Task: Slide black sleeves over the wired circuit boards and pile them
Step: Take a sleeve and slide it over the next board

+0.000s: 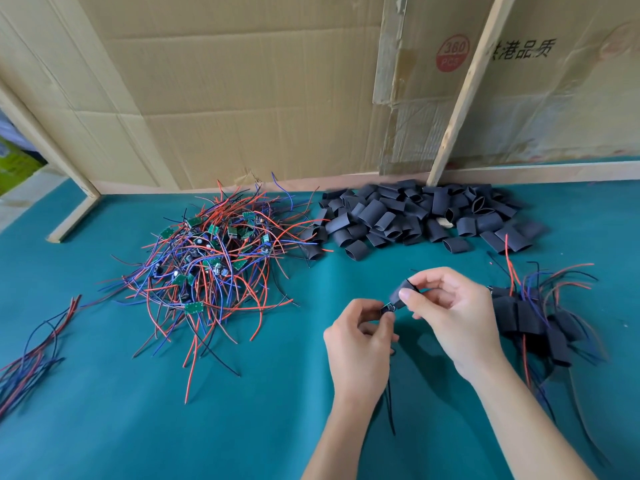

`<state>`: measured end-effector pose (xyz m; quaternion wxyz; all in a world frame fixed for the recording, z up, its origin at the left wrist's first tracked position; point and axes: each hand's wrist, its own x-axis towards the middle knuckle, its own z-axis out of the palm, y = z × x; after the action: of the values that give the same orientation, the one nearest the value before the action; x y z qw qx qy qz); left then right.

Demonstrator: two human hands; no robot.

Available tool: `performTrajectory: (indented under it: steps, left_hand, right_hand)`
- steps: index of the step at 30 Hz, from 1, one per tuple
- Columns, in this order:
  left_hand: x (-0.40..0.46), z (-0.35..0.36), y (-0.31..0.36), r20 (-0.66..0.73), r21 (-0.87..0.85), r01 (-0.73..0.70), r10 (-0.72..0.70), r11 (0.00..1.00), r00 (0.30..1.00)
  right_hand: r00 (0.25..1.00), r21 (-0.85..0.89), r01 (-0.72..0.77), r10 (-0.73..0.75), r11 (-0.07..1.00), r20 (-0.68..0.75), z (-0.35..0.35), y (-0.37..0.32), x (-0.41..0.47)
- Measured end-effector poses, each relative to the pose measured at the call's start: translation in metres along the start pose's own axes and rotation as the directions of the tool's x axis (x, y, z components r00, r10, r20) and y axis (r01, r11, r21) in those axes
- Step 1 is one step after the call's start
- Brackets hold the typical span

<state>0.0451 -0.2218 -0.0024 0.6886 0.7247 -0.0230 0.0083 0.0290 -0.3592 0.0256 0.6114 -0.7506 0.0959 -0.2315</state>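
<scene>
Right hand [446,308] pinches a black sleeve [401,293] between thumb and fingers, held above the green table [242,410] toward its near-right area. Left hand [360,336] pinches what looks like a small circuit board [388,308] at the sleeve's lower mouth; mostly hidden, so hard to confirm. Dark wires [390,407] hang below the left hand. Tangled pile of wired boards [211,268] mid-left, loose sleeve pile [415,216] along the far edge, finished sleeved pile [533,320] at right edge. Spare wire bundle [34,351] by left edge.
</scene>
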Motion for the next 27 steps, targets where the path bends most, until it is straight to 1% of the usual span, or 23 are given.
performTrajectory:
  steps: [9, 15, 17, 21, 24, 27]
  left_hand:
    - [0.001, -0.001, -0.002, 0.011, -0.008, 0.005, -0.005, 1.000, 1.000]
    - [0.000, -0.001, -0.002, 0.017, -0.016, -0.032, 0.033, 0.999, 0.999]
    - [0.001, -0.001, -0.003, 0.012, -0.006, -0.052, 0.052, 0.999, 0.999]
    - [0.000, -0.001, -0.004, 0.031, 0.039, -0.071, 0.069, 0.997, 0.997]
    - [0.001, -0.002, -0.004, 0.023, 0.037, -0.088, 0.087, 0.995, 0.996]
    - [0.000, -0.001, -0.002, 0.041, 0.033, -0.102, 0.101, 0.994, 0.994]
  right_hand:
    - [0.999, -0.114, -0.008, 0.014, 0.993, 0.052, 0.003, -0.001, -0.001]
    - [0.995, -0.101, -0.035, 0.044, 0.994, 0.090, 0.008, -0.002, -0.004]
    - [0.991, -0.053, -0.059, 0.064, 0.997, 0.117, 0.008, -0.002, -0.004]
    - [0.975, 0.043, -0.152, 0.143, 0.987, 0.168, 0.006, -0.004, -0.002]
    - [0.958, 0.056, -0.207, 0.190, 0.977, 0.215, 0.005, -0.005, -0.003]
    - [0.951, 0.123, -0.265, 0.238, 0.956, 0.199, 0.008, -0.010, -0.005]
